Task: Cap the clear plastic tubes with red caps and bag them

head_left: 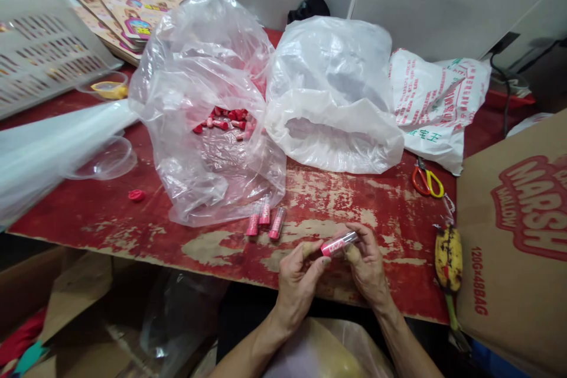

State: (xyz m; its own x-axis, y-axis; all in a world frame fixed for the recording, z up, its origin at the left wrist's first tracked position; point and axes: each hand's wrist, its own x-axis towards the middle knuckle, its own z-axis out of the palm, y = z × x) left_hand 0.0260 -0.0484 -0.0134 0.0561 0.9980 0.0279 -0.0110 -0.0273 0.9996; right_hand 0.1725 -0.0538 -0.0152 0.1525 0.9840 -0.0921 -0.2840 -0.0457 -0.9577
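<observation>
A small pink lipstick-like tube [337,244] with a clear cap is held nearly level between both hands above the table's front edge. My left hand [296,283] pinches its pink base end between thumb and fingers. At the clear end, my right hand [371,269] has its thumb and fingers closed round the cap. Beyond my left hand stand several similar tubes [276,224], close together. Behind them lies an open clear plastic bag [190,82], with several small red and pink pieces [221,124] showing inside its mouth.
A white plastic bag [332,65] and a printed sack [436,100] stand at the back. Scissors [427,182], a spotted banana [448,260] and a cardboard box [509,218] are on the right. To the left are a white basket [44,41], clear lids [106,158] and a red cap [136,195].
</observation>
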